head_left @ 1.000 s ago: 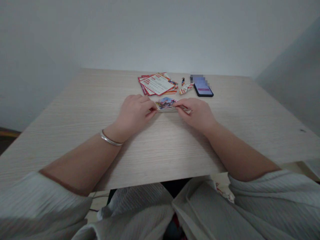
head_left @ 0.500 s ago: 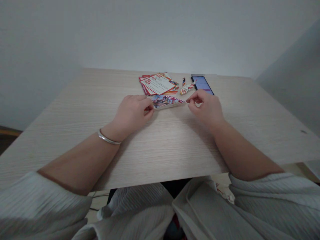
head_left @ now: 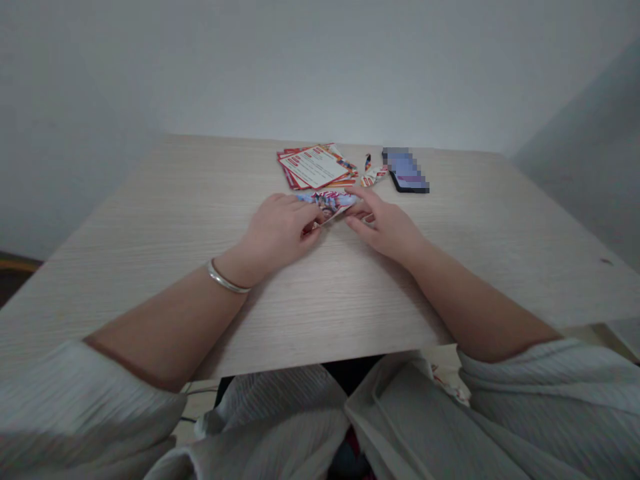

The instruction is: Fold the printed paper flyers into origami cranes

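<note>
A colourful printed sheet of paper [head_left: 331, 202], folded into a narrow shape, lies between my hands near the middle of the table. My left hand [head_left: 284, 227] is closed on its left end, thumb below and fingers over the top. At its right end is my right hand [head_left: 383, 223], with the index finger along the upper edge and the thumb underneath, bent around the paper. The fingers hide both ends of the paper. A silver bangle [head_left: 225, 277] circles my left wrist.
Just behind the paper lies a fanned stack of printed cards [head_left: 315, 167]. To its right are a small folded paper piece [head_left: 373, 176] and a phone [head_left: 407, 172] with a blurred screen. The pale wooden table [head_left: 330, 307] meets a wall [head_left: 320, 73] at the back.
My right hand has moved left from the paper's pointed right tip to grip further in. My left hand has shifted slightly right, and the paper's visible part is shorter.
</note>
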Demonstrator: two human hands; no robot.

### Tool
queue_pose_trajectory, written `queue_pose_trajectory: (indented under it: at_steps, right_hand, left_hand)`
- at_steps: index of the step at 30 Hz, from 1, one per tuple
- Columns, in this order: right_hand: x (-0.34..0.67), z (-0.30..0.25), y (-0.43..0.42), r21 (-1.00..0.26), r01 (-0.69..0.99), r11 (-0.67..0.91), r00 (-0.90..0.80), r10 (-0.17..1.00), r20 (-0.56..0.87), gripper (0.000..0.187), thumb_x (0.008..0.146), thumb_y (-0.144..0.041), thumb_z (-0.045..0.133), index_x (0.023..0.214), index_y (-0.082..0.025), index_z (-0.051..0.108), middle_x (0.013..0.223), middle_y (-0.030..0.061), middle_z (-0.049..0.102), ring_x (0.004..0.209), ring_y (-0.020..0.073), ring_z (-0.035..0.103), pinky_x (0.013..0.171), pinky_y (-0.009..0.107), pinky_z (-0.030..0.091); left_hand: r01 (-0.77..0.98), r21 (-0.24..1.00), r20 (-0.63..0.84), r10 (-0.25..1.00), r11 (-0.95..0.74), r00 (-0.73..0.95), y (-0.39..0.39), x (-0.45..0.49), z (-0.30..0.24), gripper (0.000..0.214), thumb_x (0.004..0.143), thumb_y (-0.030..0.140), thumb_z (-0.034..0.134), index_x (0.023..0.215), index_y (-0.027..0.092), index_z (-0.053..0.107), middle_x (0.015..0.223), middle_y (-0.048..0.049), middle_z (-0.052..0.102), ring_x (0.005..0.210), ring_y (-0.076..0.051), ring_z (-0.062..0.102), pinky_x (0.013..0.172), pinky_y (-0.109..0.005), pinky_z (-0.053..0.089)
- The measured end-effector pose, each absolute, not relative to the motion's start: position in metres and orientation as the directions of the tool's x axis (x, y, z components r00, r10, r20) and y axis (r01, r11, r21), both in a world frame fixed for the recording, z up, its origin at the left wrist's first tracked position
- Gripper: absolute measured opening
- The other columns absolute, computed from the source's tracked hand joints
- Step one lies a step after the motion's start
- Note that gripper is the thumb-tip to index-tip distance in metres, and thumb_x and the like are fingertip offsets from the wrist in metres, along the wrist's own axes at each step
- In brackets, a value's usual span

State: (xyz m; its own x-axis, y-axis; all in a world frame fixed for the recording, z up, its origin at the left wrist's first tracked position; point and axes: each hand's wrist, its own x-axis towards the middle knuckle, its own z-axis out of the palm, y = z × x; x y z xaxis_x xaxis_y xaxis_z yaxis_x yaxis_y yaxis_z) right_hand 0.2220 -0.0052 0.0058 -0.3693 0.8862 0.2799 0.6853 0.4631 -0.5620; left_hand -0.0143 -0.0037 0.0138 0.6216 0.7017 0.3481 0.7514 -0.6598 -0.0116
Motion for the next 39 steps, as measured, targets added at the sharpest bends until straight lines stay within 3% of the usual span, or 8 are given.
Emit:
queue_pose_trajectory:
  at_steps: [3,6,14,20,30,35,39]
  right_hand:
    - [0.224,0.004,0.0,-0.543,0.7,0.464,-0.378,0.886,0.269,0.026,0.1,-0.03,0.058,0.119,-0.021,0.073,0.113,0.0082,0.081,0.1,0.0243,0.076,0.09,0.039,0.057]
    - [0.226,0.002,0.004,-0.526,0.702,0.481,-0.389,0.877,0.283,0.018,0.099,-0.029,0.061,0.105,-0.021,0.076,0.111,0.0084,0.081,0.099,0.0235,0.075,0.09,0.038,0.056]
    - [0.231,-0.001,0.009,-0.437,0.714,0.546,-0.447,0.837,0.316,0.02,0.093,-0.021,0.067,0.109,-0.021,0.08,0.114,0.0077,0.082,0.105,0.0247,0.073,0.098,0.039,0.053]
    - [0.235,-0.008,0.014,-0.378,0.725,0.575,-0.466,0.815,0.345,0.022,0.093,-0.02,0.066,0.11,-0.021,0.08,0.113,0.008,0.082,0.108,0.0266,0.072,0.102,0.042,0.051]
    - [0.242,-0.016,0.021,-0.329,0.671,0.665,-0.512,0.736,0.443,0.031,0.089,-0.017,0.068,0.118,-0.024,0.077,0.145,0.0126,0.069,0.138,0.0298,0.06,0.118,0.053,0.043]
    - [0.244,-0.013,0.017,-0.29,0.659,0.694,-0.532,0.702,0.472,0.029,0.089,-0.019,0.068,0.115,-0.024,0.079,0.143,0.0125,0.069,0.135,0.0302,0.061,0.118,0.054,0.042]
    - [0.242,-0.009,0.015,-0.314,0.597,0.738,-0.613,0.672,0.416,0.018,0.089,-0.022,0.071,0.103,-0.025,0.081,0.125,0.0086,0.077,0.12,0.0277,0.068,0.112,0.05,0.047]
  left_hand:
    - [0.662,0.045,0.322,0.638,-0.748,0.699,-0.003,-0.015,0.012,0.03,0.1,0.036,0.053,0.103,0.017,0.076,0.09,-0.0102,0.077,0.085,-0.026,0.07,0.081,-0.039,0.049]
    - [0.59,0.086,0.313,0.584,-0.803,0.749,-0.002,-0.016,0.011,0.032,0.102,0.037,0.052,0.109,0.017,0.077,0.097,-0.0107,0.078,0.089,-0.025,0.071,0.086,-0.039,0.051]
    - [0.589,0.108,0.267,0.594,-0.801,0.759,0.001,-0.021,0.006,0.035,0.102,0.032,0.054,0.123,0.014,0.075,0.117,-0.0143,0.078,0.107,-0.029,0.072,0.099,-0.045,0.054]
    - [0.553,0.123,0.28,0.563,-0.824,0.778,0.006,-0.025,-0.002,0.041,0.104,0.039,0.051,0.128,0.016,0.075,0.135,-0.014,0.073,0.126,-0.029,0.065,0.114,-0.048,0.048]
    - [0.629,0.008,0.181,0.62,-0.777,0.763,-0.003,-0.023,0.005,0.053,0.103,0.05,0.051,0.145,0.023,0.067,0.148,-0.0148,0.065,0.119,-0.032,0.068,0.105,-0.05,0.048]
    - [0.674,-0.065,0.188,0.654,-0.736,0.732,-0.007,-0.022,0.005,0.053,0.102,0.054,0.052,0.143,0.025,0.068,0.144,-0.0133,0.067,0.119,-0.035,0.067,0.102,-0.051,0.046]
    - [0.716,-0.096,0.181,0.695,-0.691,0.695,-0.008,-0.022,0.007,0.054,0.102,0.059,0.05,0.141,0.027,0.07,0.139,-0.0121,0.07,0.116,-0.036,0.068,0.098,-0.051,0.046]
